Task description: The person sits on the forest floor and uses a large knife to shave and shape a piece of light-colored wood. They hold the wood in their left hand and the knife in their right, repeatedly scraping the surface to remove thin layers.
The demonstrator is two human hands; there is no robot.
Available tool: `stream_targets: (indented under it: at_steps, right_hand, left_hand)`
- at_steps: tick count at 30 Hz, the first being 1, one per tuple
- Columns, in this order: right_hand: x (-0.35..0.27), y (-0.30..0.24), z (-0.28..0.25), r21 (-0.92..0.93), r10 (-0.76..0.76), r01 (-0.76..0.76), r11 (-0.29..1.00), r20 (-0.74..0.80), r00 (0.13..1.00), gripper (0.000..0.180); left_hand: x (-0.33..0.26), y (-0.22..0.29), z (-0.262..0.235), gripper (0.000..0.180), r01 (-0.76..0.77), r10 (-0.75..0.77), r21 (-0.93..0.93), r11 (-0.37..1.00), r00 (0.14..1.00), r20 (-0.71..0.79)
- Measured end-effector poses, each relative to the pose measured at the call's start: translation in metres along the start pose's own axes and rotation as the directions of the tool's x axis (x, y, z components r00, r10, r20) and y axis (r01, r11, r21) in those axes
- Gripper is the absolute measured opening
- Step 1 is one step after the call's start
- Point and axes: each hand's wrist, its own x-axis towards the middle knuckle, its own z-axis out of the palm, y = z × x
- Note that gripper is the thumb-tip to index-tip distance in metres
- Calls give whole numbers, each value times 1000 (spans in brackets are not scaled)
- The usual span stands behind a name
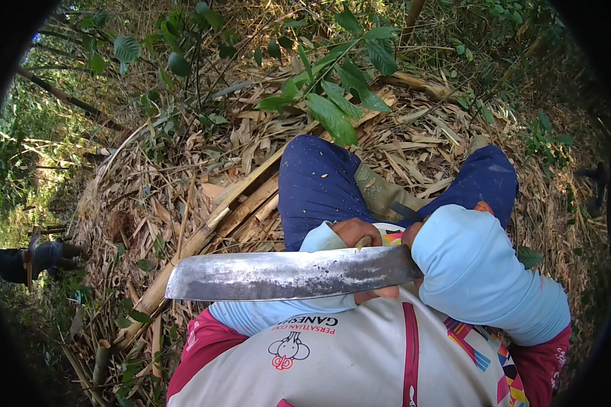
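Machete sits just below centre, long broad steel blade running from about 4 o'clock out to its squared-off end at 8. Flat face bright and scuffed along the upper half, dark and pitted along the lower. Right hand, between 3 and 4 o'clock, is closed round its root; handle hidden by the hand and pale blue sleeve. Left hand, near centre, is curled behind the blade's upper edge, small tan stub at its fingers; can't tell if it's pinching that. Shirt at 6 is smooth cream cloth, maroon zip and shoulders. Trousers are navy, flecked with debris, knees bent; olive boot between them. Ground is dry leaf litter, papery, curled strips. Split tan bamboo pole runs from 8 up toward centre, long and fibrous. Leafy green sprig at 12 to 1, broad pointed leaves. Outdoors, sunlit scrub round the rim; another person stands far off at 9.
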Motion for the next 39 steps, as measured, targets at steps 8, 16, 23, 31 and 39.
stream_targets:
  at_steps: [8, 16, 23, 31, 39]
  right_hand:
    - [-8, 11, 18, 167, 10, -5, 986, -29, 1000, 23]
    - [0, 3, -3, -30, -48, 47, 998, -17, 999, 20]
    - [0, 5, -10, -38, 0, 1, 999, 17, 1000, 19]
    - [-3, 0, -17, -88, 81, -76, 993, 59, 995, 24]
    - [-3, 1, -17, -56, 123, -117, 992, 120, 985, 26]
  left_hand:
    - [5, 0, -4, 74, -1, 2, -8, 1000, 999, 38]
    - [10, -3, -4, 92, 7, -1, -135, 991, 999, 50]
    - [21, 11, -10, 81, 180, -158, -184, 966, 979, 129]
    - [29, 2, -5, 75, -16, 15, 61, 998, 1000, 24]
    - [25, -2, 2, 83, 64, -63, -47, 997, 998, 6]
